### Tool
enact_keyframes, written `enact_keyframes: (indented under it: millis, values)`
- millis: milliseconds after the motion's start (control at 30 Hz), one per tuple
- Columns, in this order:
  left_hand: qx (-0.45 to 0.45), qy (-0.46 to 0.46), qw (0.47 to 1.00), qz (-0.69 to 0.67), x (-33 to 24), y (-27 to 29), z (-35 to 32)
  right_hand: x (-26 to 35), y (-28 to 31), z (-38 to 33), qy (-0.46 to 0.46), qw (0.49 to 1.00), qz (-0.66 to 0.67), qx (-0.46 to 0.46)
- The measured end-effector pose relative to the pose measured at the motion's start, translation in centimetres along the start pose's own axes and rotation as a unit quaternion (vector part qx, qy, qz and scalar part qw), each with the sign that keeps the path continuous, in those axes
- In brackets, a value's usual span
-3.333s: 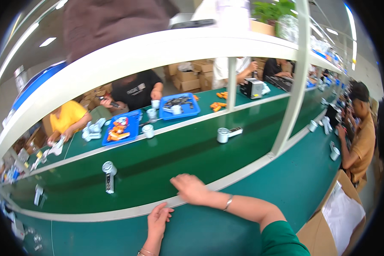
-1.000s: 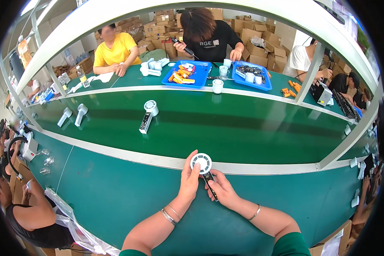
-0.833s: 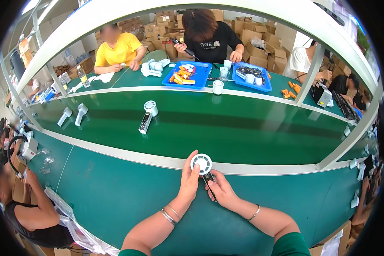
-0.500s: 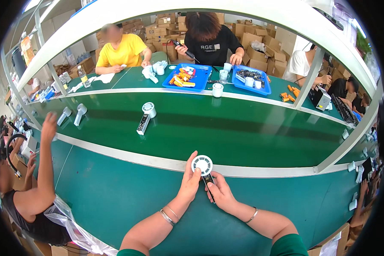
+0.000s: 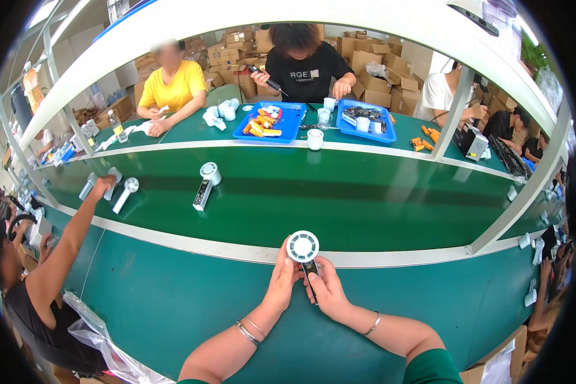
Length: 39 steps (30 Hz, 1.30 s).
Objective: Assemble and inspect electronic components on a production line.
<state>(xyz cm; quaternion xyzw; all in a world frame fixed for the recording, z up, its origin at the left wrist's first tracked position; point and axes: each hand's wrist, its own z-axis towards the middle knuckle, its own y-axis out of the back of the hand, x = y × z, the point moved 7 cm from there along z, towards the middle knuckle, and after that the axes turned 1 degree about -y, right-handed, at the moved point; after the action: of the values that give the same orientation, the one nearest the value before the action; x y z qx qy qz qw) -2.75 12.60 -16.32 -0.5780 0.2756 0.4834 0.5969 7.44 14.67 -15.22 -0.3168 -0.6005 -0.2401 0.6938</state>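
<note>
We've got a white fan-like gadget [image 5: 303, 246] up over the green counter [image 5: 173, 288], our left hand [image 5: 280, 281] gripping by its round head, right hand [image 5: 328, 291] pinching the dark-faced handle.

Belt [image 5: 339, 211] between near bench [image 5: 185, 288] and far bench [image 5: 192, 131]
From afar I see the device [image 5: 303, 246] between left hand [image 5: 281, 280] and right hand [image 5: 328, 289]; beyond the belt, left to right, come bottle [image 5: 117, 127], left tray [image 5: 292, 116], right tray [image 5: 386, 136].
</note>
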Motion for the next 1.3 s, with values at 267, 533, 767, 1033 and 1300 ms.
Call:
enact_keyframes:
  millis: [267,533,767,1033,1300]
  values:
    - [-0.006,0.005,1.000,0.005,0.0,0.1,0.1,-0.2,0.1,0.1,-0.007,1.000,0.014,-0.004]
    - [-0.011,0.007,1.000,0.001,-0.4,-0.4,-0.1,-0.1,0.2,0.1,0.009,1.000,0.021,-0.013]
    - [0.034,0.033,0.999,0.010,-0.2,-0.8,0.1,0.1,0.7,0.3,0.017,0.998,0.037,-0.042]
    - [-0.014,0.044,0.999,-0.021,0.3,-0.6,0.1,-0.8,0.8,0.7,0.001,0.999,0.038,-0.008]
    - [-0.027,0.052,0.998,-0.013,0.9,0.0,0.0,-0.4,0.4,0.6,0.012,1.000,-0.017,0.008]
